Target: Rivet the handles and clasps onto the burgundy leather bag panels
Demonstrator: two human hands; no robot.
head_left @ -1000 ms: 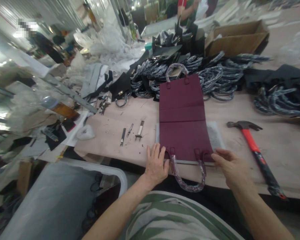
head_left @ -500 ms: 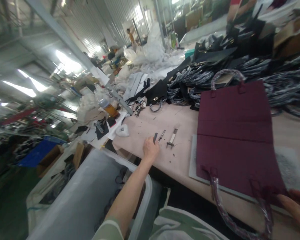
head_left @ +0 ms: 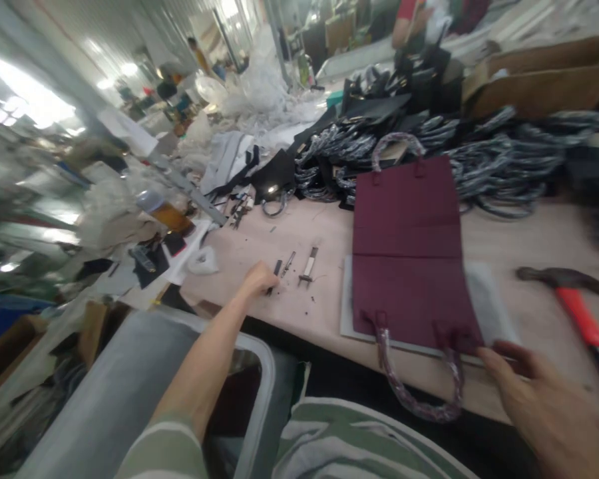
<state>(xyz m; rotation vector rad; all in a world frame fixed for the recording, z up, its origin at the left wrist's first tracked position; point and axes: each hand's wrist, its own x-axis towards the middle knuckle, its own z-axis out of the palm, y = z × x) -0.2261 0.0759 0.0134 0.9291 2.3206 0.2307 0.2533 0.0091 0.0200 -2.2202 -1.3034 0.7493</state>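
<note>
My left hand point(head_left: 259, 278) is closed at the table's near edge, its fingers on a slim dark tool point(head_left: 278, 267) whose kind I cannot make out. Just right of it lie a thin metal tool point(head_left: 288, 264) and a tool with a pale handle and two prongs point(head_left: 308, 266). A maroon bag piece point(head_left: 409, 219) lies spread out, with plastic-wrapped handles at its far and near ends. My right hand point(head_left: 544, 392) has thumb and fingers at its near right corner. Under the bag is a pale grey board point(head_left: 347, 299).
A hammer point(head_left: 574, 299) with a red grip lies at the right. Black bag pieces with wrapped handles point(head_left: 499, 163) are heaped at the back, before a cardboard box point(head_left: 544, 73). A grey bin point(head_left: 267, 372) stands below the table's near edge. A bottle of amber liquid point(head_left: 164, 213) is at left.
The view has swung to the right, bringing the hammer into sight. My left hand stays by the dark tool, and my right hand remains at the bag's corner.
</note>
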